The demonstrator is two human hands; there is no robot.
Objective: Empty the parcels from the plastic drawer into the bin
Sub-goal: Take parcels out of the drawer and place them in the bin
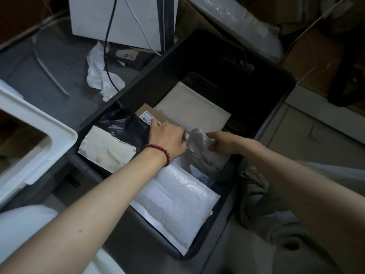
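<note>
Now L hand (166, 138), R hand (224, 144) grip crumpled mailer (199, 144) in parcel-filled tub (207, 56).

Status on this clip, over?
Left hand and right hand grip crumpled grey parcel. Parcel low inside dark container, among other parcels. Nothing above blocking the lift.

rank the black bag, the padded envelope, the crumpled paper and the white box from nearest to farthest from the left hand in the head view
From the left hand:
1. black bag, right beside the hand on its left.
2. padded envelope, below the wrist, toward the person.
3. crumpled paper, up and left, past the black bag.
4. white box, farthest, at the top of the view.
</note>
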